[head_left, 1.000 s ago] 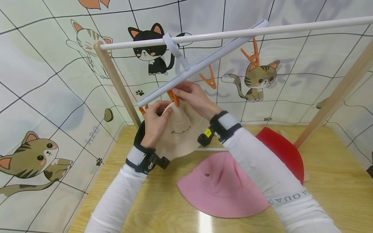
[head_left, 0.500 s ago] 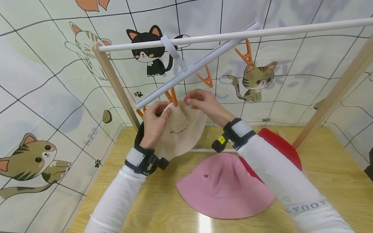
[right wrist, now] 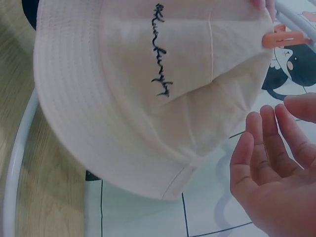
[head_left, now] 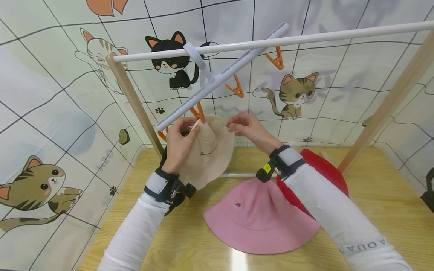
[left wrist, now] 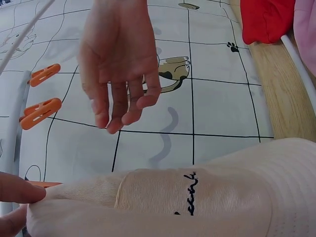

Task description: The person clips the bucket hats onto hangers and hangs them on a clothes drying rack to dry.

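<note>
A cream bucket hat (head_left: 217,158) with black script hangs by its crown from an orange clip (head_left: 199,113) on the pale hanger (head_left: 220,78). My left hand (head_left: 179,145) pinches the crown's edge just left of that clip. In the left wrist view, the fingertips (left wrist: 24,190) lie against the cloth. To the right of the hat, my right hand (head_left: 252,130) is in the air with loosely bent fingers, holding nothing. In the right wrist view, the right hand (right wrist: 276,168) is apart from the hat. A dark hat (head_left: 174,206) is mostly hidden behind the cream one.
The hanger hooks over a white rod (head_left: 322,39) between wooden posts (head_left: 135,99). Two more orange clips (head_left: 236,87) dangle from its right half, another at its left end. A pink bucket hat (head_left: 257,222) and a red hat (head_left: 315,180) lie on the wooden table (head_left: 390,195).
My right hand has let go of the clip and moved right and down. The hanger's far end has swung left. My left hand has stayed at the crown.
</note>
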{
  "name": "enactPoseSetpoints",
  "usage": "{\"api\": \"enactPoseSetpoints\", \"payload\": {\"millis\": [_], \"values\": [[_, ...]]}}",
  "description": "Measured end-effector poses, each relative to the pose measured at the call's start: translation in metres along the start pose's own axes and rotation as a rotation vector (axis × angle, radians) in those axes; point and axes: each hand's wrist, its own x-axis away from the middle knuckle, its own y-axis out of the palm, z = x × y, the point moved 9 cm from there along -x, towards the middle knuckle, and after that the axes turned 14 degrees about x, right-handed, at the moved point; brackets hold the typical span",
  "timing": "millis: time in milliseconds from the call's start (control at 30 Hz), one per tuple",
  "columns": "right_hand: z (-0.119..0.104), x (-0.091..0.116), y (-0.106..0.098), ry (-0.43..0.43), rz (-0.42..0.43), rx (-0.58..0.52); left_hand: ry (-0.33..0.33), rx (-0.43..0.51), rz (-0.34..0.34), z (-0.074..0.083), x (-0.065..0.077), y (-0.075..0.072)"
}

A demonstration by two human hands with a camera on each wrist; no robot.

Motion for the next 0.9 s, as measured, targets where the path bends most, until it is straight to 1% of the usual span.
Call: {"api": "enactPoseSetpoints", "payload": {"millis": [133, 267, 333, 567, 700, 900], "values": [[0.007, 0.003, -0.003, 0.021, -0.002, 0.007, 0.002, 0.017, 0.001, 0.001, 0.0, 0.0], [0.012, 0.006, -0.007, 0.023, -0.006, 0.029, 0.015, 0.047, 0.01, 0.004, 0.0, -0.001], [0.013, 0.006, -0.009, 0.018, -0.008, 0.035, 0.029, 0.065, 0.015, 0.007, 0.001, -0.001], [0.016, 0.007, -0.014, 0.013, -0.011, 0.034, 0.111, 0.105, 0.03, 0.021, 0.001, -0.001], [0.018, 0.005, -0.017, 0.011, -0.017, 0.023, 0.149, 0.141, 0.016, 0.027, 0.003, 0.006], [0.024, 0.001, -0.021, -0.002, -0.038, 0.038, 0.165, 0.188, -0.025, 0.034, 0.005, 0.02]]}}
